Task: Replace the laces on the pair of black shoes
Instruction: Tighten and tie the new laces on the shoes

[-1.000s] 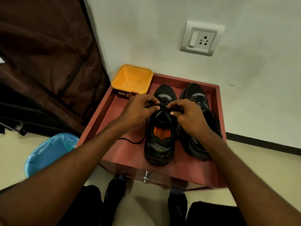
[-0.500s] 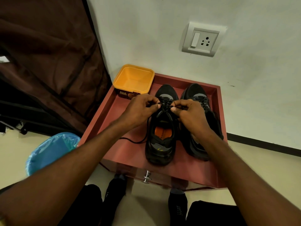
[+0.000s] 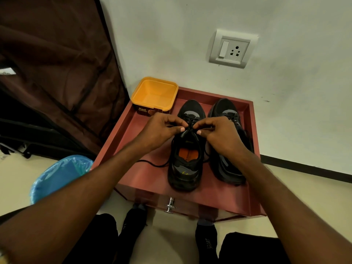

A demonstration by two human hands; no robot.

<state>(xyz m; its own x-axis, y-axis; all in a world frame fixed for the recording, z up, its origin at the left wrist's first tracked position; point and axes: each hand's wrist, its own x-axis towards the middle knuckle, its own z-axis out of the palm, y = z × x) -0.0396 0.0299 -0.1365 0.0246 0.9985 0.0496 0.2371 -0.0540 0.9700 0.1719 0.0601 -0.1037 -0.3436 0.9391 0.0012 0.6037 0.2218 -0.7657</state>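
Two black shoes stand side by side in a red tray (image 3: 133,174), toes toward the wall. The left shoe (image 3: 185,168) shows an orange insole; the right shoe (image 3: 226,164) is partly hidden by my right wrist. My left hand (image 3: 162,130) and my right hand (image 3: 219,134) meet over the left shoe's tongue, each pinching the black lace (image 3: 190,128) between thumb and fingers. A loose end of the lace (image 3: 152,163) trails left across the tray floor.
An open yellow tub (image 3: 155,95) sits in the tray's far left corner. A blue-lined bin (image 3: 59,176) stands on the floor to the left, beside a brown fabric cover (image 3: 57,73). The wall behind carries a switch socket (image 3: 232,49). My feet in black socks are below the tray.
Both hands have stayed at the top of the left shoe, drawing slightly closer together on the lace. The view shifted a little; the shoes have not moved.
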